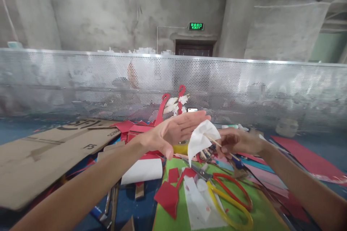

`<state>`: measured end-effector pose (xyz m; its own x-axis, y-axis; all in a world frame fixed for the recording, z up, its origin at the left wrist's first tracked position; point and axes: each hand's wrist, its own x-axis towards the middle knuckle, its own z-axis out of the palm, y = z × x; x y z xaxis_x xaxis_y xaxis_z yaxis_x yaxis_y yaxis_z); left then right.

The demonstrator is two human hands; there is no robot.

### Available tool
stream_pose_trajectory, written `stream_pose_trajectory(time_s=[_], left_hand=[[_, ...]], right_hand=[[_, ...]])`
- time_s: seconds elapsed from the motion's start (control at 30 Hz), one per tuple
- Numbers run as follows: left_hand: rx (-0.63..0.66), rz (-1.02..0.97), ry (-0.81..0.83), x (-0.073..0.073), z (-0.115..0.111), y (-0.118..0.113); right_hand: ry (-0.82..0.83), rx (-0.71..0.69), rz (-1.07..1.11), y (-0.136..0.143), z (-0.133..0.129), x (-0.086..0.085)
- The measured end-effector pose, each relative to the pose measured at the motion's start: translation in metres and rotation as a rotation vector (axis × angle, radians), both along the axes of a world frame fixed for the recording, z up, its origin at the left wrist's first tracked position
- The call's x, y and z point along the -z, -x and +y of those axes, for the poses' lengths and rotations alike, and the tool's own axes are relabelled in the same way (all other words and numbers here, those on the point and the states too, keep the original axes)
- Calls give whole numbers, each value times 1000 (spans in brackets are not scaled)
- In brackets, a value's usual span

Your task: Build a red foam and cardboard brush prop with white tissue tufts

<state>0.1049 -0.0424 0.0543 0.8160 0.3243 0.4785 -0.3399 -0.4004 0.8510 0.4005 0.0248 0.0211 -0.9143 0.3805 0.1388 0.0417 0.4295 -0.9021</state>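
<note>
My right hand (234, 141) pinches a thin wooden stick (214, 140) with a white paper piece (202, 140) spread at its upper end. Just left of the paper, my left hand (173, 131) is raised with its fingers stretched out and its thumb apart, holding nothing. Below the hands, scissors with red and yellow handles (233, 220) lie on a green sheet (165, 220). Red scraps (168, 198) and white paper strips (197, 202) are beside them. A roll of white paper (143, 170) rests to the left of the green sheet.
A large cardboard sheet (54, 155) lies at the left. Red curved shapes with white paper flowers (170, 105) stand behind my hands. A perforated metal panel (81, 83) runs across the back. Red sheets (309, 157) lie at the right, and a cutter (100, 217) is at the lower left.
</note>
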Motion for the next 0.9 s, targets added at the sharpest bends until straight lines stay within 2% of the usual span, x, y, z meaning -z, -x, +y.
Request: stream_pose_trajectory(time_s=[0.17,0.33,0.4,0.47,0.57,0.67,0.73,0.83,0.9], left_hand=[[-18,-15,-2,2,0,-1],[-81,-128,93,3,-2,-6],[-176,-276,128,4,2,-9],[-323,-424,153,6,9,-10],[-606,-477,100,11,22,-7],[-861,-362,-140,17,29,-1],[-960,-286,-379,20,29,2],[-1018,-254,-918,18,23,7],[-972,-256,-1338,12,16,10]], right_hand=[[5,4,-5,1,-2,-1],[13,-2,-3,1,-3,-2],[16,7,6,0,-3,-2],[15,13,12,-1,-3,-2],[4,20,1,-2,-2,-2],[-2,33,-33,-3,1,-1],[0,37,-57,-5,4,1],[0,42,-86,-8,9,5],[3,47,-100,-10,12,7]])
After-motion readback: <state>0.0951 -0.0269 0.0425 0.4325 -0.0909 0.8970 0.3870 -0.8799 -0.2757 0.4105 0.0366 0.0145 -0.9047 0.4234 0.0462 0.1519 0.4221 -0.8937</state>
